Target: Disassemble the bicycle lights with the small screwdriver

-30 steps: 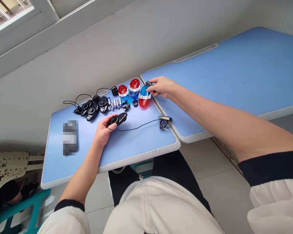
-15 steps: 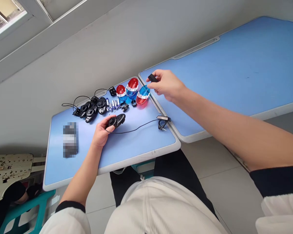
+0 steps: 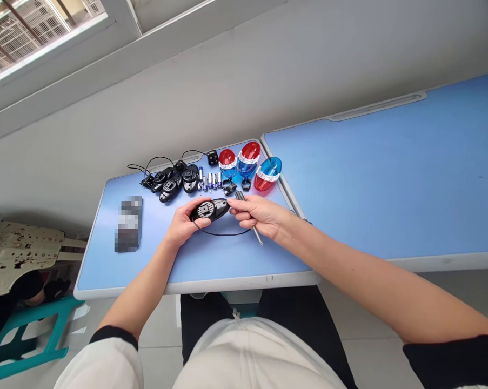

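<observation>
My left hand (image 3: pixel 184 222) is closed around a black oval plastic housing (image 3: pixel 209 209), with a ribbed panel facing up. A thin black cord (image 3: pixel 223 234) runs from it toward my right hand, which hides its far end. My right hand (image 3: pixel 254 212) grips a screwdriver (image 3: pixel 258 236) close to the housing's right end; its dark handle points up and away, and the metal shaft points down toward me. Just beyond lie small black clamps (image 3: pixel 246 184), several blue-and-silver batteries (image 3: pixel 214 180) and red-and-blue lamp covers (image 3: pixel 268 174).
More black housings (image 3: pixel 171 188) with cords lie at the table's back left, near a small button unit (image 3: pixel 213 158). A pixelated object (image 3: pixel 128 224) is on the left. A second blue table (image 3: pixel 389 189) adjoins on the right. A green stool (image 3: pixel 33 329) stands lower left.
My right hand has come down from the lamp covers to beside the housing, the screwdriver turned so its shaft shows. My left hand still holds the housing. The view has shifted.
</observation>
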A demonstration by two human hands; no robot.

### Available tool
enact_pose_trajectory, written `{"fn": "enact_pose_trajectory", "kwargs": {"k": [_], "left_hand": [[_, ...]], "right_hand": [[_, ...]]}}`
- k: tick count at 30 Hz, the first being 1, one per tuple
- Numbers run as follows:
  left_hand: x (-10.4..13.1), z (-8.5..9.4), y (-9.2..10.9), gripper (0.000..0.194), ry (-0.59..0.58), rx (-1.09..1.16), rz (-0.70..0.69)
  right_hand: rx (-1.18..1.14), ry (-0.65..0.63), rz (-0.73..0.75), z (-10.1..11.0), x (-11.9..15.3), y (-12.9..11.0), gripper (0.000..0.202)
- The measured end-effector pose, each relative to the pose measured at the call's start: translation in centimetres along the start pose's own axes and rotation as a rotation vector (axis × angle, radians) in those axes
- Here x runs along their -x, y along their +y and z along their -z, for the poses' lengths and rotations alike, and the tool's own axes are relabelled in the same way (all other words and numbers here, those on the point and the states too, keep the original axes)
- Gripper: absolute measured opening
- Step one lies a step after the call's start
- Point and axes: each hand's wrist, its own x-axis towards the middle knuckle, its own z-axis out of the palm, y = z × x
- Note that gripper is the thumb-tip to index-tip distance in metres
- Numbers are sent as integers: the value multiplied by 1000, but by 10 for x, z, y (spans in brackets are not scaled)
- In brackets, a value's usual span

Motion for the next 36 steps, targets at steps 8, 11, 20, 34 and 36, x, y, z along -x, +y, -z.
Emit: {"fn": "enact_pose_trajectory", "kwargs": {"k": [8, 11, 20, 34, 36], "left_hand": [[-1, 1, 0, 53, -33, -122, -88], [-1, 1, -1, 54, -37, -149, -111], [1, -4, 1, 54, -41, -179, -157], [3, -6, 5, 57, -68, -196, -123], [2, -6, 2, 58, -78, -218, -131]], "right_hand": [[25, -6, -30, 6, -9, 3, 20], [37, 16, -28, 6, -8, 1, 18], [49, 63, -63, 8, -4, 1, 18], [-49, 62, -138, 10, -2, 4, 18], [-37, 58, -132, 10, -2, 5, 17]]}}
